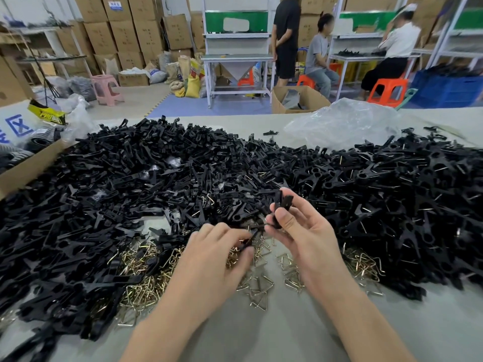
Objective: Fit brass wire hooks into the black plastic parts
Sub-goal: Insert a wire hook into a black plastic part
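Note:
A huge heap of black plastic parts (156, 178) covers the grey table (287, 335) from left to right. Loose brass wire hooks (146, 259) lie in a scatter just in front of the heap, under and between my hands. My right hand (300, 231) is raised palm-up and grips a black plastic part (283, 202) between thumb and fingers. My left hand (219, 252) is lower, just to the left, and pinches a thin black piece (248, 240) over the brass hooks. The two held pieces almost touch.
An open cardboard box (28, 165) stands at the table's left edge. A crumpled clear plastic bag (345, 121) lies behind the heap at the right. Beyond the table are stacked cartons, white workbenches, stools, a blue crate (449, 90) and people at other benches.

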`<state>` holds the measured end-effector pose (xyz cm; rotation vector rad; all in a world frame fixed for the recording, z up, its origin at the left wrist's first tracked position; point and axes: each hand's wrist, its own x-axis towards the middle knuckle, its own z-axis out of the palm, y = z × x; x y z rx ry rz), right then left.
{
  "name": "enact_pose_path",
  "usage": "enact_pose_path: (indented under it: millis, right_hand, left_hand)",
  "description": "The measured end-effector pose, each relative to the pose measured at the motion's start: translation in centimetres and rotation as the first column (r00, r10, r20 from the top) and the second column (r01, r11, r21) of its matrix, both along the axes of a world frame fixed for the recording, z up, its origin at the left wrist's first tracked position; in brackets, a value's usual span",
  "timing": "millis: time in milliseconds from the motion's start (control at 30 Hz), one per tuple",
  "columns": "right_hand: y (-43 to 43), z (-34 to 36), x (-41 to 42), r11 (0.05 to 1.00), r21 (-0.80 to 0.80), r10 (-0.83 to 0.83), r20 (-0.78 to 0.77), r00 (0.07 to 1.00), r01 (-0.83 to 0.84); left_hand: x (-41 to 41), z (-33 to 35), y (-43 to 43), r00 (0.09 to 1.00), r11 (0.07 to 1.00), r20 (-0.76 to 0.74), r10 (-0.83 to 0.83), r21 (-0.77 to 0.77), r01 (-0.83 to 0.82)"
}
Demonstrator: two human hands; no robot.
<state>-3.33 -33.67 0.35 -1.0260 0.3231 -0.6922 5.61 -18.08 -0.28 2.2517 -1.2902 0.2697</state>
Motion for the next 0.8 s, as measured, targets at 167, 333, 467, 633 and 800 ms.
enact_pose_path:
  millis: [167,333,467,633,800]
  right_hand:
    - [-0.1,-0.3,-0.1,0.997,-0.077,-0.027,-0.038,0.999,0.024]
    - [-0.1,-0.7,0.0,0.992,-0.126,-0.030,-0.079,0.996,0.020]
    - [0.0,-0.8,0.1,0.988,-0.153,-0.025,-0.100,0.995,0.009]
    - [0.0,-1.1,0.2,0.977,-0.212,-0.024,-0.132,0.991,-0.005]
    - [0.1,-1.2,0.2,0.966,-0.259,-0.015,-0.149,0.989,-0.025]
  left_hand:
    - [-0.1,-0.2,0.1,0.983,0.979,0.186,0.008,0.198,-0.045]
    - [0.0,0.1,-0.1,0.994,0.975,0.106,0.033,0.217,-0.055]
    - [0.5,0.1,-0.1,0.999,0.983,0.023,0.044,0.178,-0.047]
    - [0.6,0.5,0.2,0.989,0.997,-0.128,0.072,-0.009,-0.074]
    - [1.0,0.6,0.4,0.974,0.983,-0.213,0.074,-0.150,-0.107]
